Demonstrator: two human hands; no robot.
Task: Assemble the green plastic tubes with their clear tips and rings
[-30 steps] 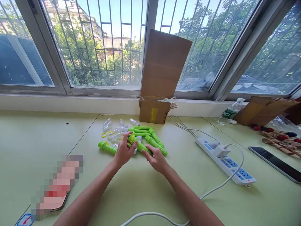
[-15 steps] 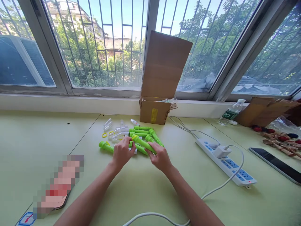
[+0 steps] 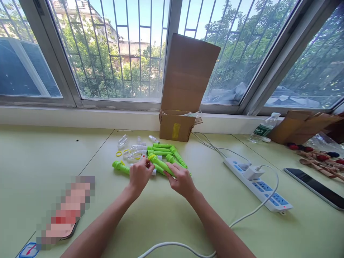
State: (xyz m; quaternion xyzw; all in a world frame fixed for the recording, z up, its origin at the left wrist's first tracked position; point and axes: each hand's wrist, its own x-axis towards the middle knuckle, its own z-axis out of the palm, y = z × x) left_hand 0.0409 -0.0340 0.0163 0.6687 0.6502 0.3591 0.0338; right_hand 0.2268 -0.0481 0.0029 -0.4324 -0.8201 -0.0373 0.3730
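Your right hand is closed on the lower length of a green tube, thumb on one side and fingers on the other, likely to steady it while its wider end sits free; that end, with a yellow ring around it, points up and left, toward your left hand; your left fingertips are drawn together right at it, though you hide whether they pinch the ring or only touch the end; just beyond your grip lie more green tubes, heaped loosely, probably to be within easy reach; beyond your left fingers are clear plastic pieces, with a loose yellow ring beside them; farther out, straight past the heap, an open cardboard box stands against the sill, its flap raised; well right of your grip lies a power strip, perhaps set aside to leave your forearms room.
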